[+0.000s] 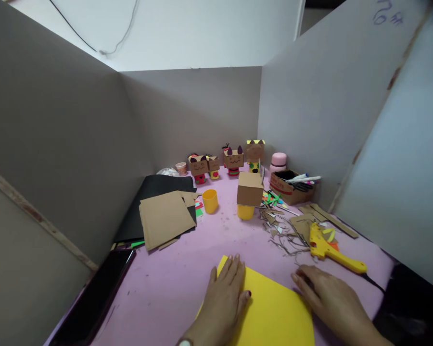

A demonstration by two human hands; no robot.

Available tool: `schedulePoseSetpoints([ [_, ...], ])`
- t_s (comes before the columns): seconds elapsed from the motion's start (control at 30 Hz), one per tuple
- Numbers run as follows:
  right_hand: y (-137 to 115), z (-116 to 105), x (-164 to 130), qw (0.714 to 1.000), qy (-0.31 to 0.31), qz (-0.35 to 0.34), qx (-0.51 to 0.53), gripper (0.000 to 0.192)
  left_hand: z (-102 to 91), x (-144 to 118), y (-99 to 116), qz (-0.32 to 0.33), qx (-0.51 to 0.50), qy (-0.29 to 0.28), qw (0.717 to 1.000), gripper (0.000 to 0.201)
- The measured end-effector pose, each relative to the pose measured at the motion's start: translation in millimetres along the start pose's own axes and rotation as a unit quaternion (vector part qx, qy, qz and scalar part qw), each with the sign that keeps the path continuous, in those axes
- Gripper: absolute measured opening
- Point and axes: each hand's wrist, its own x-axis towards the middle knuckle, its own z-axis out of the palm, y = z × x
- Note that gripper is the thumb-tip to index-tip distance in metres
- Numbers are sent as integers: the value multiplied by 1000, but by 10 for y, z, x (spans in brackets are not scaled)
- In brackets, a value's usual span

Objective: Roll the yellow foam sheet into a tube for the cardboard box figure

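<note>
on the pink surface [166, 288], near edge: yellow paper sheet [274, 312]; left hand [225, 298] flat on it, fingers spread; right hand [328, 298] at its right edge, fingers loosely extended, holding nothing; yellow glue gun [326, 250] just beyond.

A single head-worn camera looks forward and down, close over the pink table [173, 288], toward the partitioned corner.

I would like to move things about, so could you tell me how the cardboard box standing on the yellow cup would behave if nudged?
The cardboard box is wider than the yellow cup beneath it, so it would probably tip off easily. It looks like thin card, likely light for its size. Fairly stiff, though it may dent if squeezed.
</note>
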Motion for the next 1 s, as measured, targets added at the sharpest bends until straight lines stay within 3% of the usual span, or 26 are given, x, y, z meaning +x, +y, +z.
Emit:
schedulePoseSetpoints([
  [0.07, -214, 71, 11, 996, 39, -76, 6, 50, 38, 35, 16, 19, 18, -6, 1000, 51],
  [0.17, -563, 289, 25, 972, -60, -229, 6, 69, 113, 68, 2, 39, 43, -17, 998, 50],
  [0.27, -706, 434, 6, 954, -122, -275, 3, 87, 170, 69, -66, 43, 61, -23, 997, 49],
  [0.47, -445, 354, -145, 967, -139, -214, -21, 92, 117, -8, -212, -2, 77, -1, 997, 54],
  [0.73, -41, 389, -402, 989, -106, -95, -46, 78, 6, -88, -358, -71, 82, 30, 994, 57],
  [0.87, 100, 311, -411, 997, -43, -62, -9, 57, -57, -162, -391, -110, 66, 67, 989, 53],
  [1.0, -24, 154, -254, 992, 27, -79, 95, 38, -82, -286, -341, -152, 48, 118, 980, 49],
])
